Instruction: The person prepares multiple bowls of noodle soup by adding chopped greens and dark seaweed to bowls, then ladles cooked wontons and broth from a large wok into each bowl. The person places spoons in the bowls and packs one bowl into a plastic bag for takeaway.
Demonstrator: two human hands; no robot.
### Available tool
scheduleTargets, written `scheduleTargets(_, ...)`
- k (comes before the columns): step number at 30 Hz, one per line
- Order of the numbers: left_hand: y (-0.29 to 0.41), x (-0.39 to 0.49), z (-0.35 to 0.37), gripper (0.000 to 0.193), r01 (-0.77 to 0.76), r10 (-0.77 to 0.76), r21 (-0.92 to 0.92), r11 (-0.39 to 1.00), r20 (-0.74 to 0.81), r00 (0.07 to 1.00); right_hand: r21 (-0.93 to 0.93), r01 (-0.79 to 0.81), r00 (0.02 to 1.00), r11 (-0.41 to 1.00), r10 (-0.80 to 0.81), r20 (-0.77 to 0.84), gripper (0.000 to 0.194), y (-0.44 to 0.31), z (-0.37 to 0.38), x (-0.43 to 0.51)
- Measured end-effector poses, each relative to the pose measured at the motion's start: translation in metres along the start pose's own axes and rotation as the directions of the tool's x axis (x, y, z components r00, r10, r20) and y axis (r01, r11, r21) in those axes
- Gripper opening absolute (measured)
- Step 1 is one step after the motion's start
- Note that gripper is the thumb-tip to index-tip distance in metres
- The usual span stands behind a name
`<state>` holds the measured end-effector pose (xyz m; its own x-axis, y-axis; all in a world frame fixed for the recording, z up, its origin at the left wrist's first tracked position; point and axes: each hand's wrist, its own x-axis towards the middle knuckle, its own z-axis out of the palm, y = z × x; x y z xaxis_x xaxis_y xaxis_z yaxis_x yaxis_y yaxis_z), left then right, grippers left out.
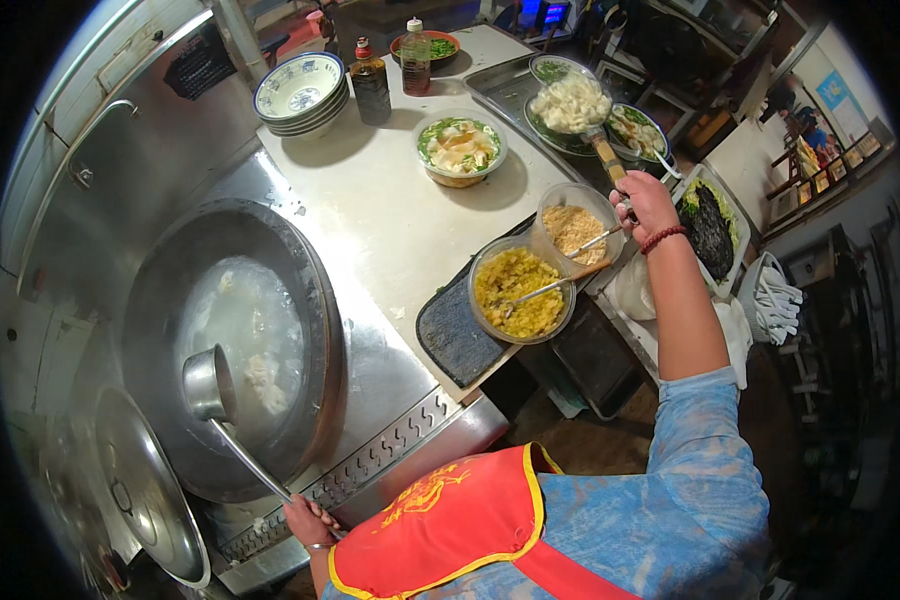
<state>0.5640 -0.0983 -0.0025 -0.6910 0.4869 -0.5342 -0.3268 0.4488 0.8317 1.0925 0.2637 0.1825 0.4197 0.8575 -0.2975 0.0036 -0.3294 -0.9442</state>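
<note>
My left hand [309,519] grips the long handle of a metal ladle [208,386], whose cup hangs over a large wok [322,300] of cloudy, steaming liquid with a few pale pieces in it. At the far right, my right hand [649,202] is closed around the wooden handle of a skimmer [607,154]. Heaped on the skimmer are pale wontons [572,102], held above a bowl [532,124] with greens, which they partly hide. Right beside them stands a blue-rimmed bowl [637,129] of wontons and greens with a white spoon in it.
Tubs of chopped yellow pickles [521,292] and tan crumbs [574,229], each with a spoon, stand at the counter edge. Beyond are a filled plastic bowl [461,146], stacked bowls [300,90] and two bottles [371,81]. A metal lid [146,487] leans near the wok.
</note>
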Motion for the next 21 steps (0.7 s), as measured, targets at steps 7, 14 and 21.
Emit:
scheduleTargets(7, 0.001, -0.001, 0.003, 0.022, 0.014, -0.013, 0.017, 1.0, -0.025, 1.0, -0.093, -0.087, 0.996, 0.992, 0.086, -0.022, 0.006, 0.01, -0.023, 0.038)
scheduleTargets(14, 0.0, 0.0, 0.004, 0.024, -0.018, 0.019, 0.023, 1.0, -0.052, 0.998, -0.278, -0.047, 0.999, 0.96, 0.038, -0.037, 0.01, -0.001, -0.046, 0.056)
scheduleTargets(21, -0.004, 0.004, 0.001, 0.028, -0.021, 0.023, 0.046, 0.999, -0.058, 0.998, -0.384, 0.01, 0.998, 0.923, -0.035, -0.06, 0.015, -0.013, -0.069, 0.067)
